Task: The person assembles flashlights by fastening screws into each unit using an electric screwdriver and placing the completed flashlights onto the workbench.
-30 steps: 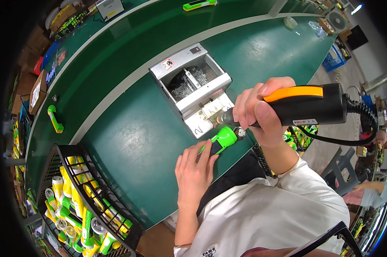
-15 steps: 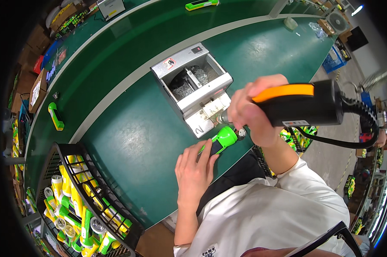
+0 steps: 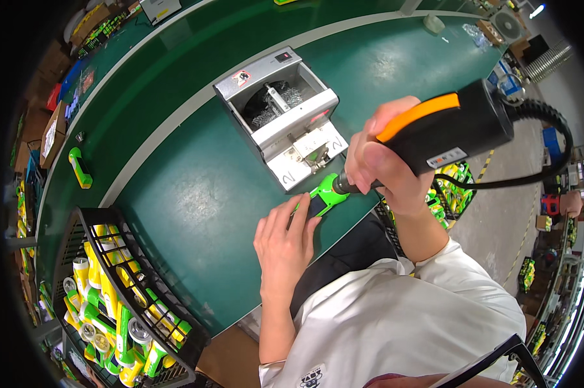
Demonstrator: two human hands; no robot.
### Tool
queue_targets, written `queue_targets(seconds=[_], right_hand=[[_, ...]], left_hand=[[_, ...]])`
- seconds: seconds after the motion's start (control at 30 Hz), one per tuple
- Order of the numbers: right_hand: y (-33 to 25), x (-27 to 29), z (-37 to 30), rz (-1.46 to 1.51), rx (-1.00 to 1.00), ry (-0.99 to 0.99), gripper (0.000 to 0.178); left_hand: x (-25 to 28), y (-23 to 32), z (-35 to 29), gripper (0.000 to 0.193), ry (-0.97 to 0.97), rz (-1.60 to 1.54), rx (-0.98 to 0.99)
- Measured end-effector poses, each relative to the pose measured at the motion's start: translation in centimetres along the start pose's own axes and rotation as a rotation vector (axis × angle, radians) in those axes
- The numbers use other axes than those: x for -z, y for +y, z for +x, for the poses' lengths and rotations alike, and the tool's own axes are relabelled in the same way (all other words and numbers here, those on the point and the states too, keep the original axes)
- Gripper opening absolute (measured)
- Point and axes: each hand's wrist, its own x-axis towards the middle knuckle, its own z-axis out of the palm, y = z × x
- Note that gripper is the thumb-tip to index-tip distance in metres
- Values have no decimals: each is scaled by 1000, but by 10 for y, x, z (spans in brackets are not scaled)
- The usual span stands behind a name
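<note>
Under left hand (image 3: 284, 236), green flashlight (image 3: 326, 194) aslant, head toward upper right

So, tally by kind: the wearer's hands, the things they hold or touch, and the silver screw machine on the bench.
Hands: 2, left hand and right hand
Power screwdriver: 1, in the right hand
Green flashlight: 1, at the left hand's fingers
Screw machine: 1
Total: 5

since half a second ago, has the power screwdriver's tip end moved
Yes: judged against the screw feeder, the power screwdriver's tip end has moved off its front, toward the person and rightward, to the green flashlight's head.
</note>
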Motion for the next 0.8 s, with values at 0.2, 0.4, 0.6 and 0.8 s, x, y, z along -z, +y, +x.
queue_targets(seconds=[0.2,0.4,0.6,0.8], right_hand=[[2,2,-16,-18,-7,-17,27],[4,1,-24,0,-57,-4,26],[16,4,-27,-59,-13,-30,24],[41,-5,-42,55,31,42,35]], left_hand=[[-1,1,-2,36,7,19,-3],[-2,3,-3,35,8,17,5],[-5,-2,-2,36,19,6,-8],[3,-7,-2,37,11,39,-18]])
